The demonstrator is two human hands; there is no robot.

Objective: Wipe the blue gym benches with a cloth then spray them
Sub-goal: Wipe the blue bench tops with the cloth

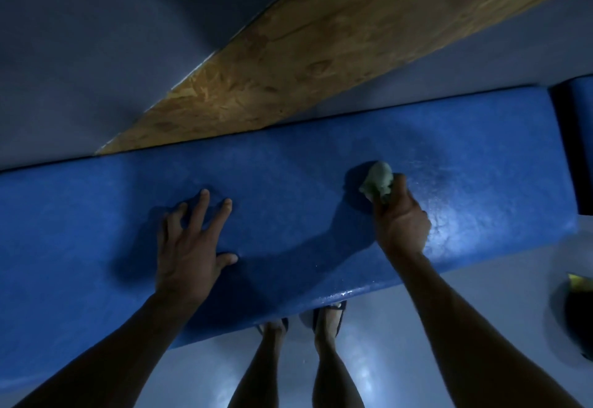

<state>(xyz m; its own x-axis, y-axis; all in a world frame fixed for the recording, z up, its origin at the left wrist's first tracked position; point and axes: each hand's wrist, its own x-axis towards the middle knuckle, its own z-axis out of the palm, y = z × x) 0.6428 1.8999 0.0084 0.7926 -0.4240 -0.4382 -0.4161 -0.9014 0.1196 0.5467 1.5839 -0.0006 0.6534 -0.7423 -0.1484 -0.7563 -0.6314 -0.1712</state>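
Blue padded vinyl covers the bench (288,163) that runs across the view from the near left to the far right, its textured top catching a sheen of light toward the right end. The right hand (401,224) is over the right part of the bench top, fingers curled tight round a small crumpled pale green cloth (378,182); the cloth sticks out past the knuckles on the far side and sits right at the bench surface, though whether it presses on the vinyl cannot be told. The left hand (189,247) is spread on the middle of the bench top, well apart from the right one, fingers straight and fanned, fingertips and thumb tip touching the vinyl, holding nothing. Both forearms reach in from the near edge. A second blue pad (582,138) shows at the far right edge, parted from the bench by a dark gap. Beyond the bench, a slanted chipboard panel (337,41) rises from the bench's far edge toward the upper right, with a dull grey-blue wall (96,38) to its left. Under the near edge of the bench, two bare legs stand on a pale shiny floor (369,372), the feet in dark sandals (330,314) partly hidden by the bench. A dark rounded object (577,317) with a yellowish patch lies on the floor at the near right; what it is cannot be told
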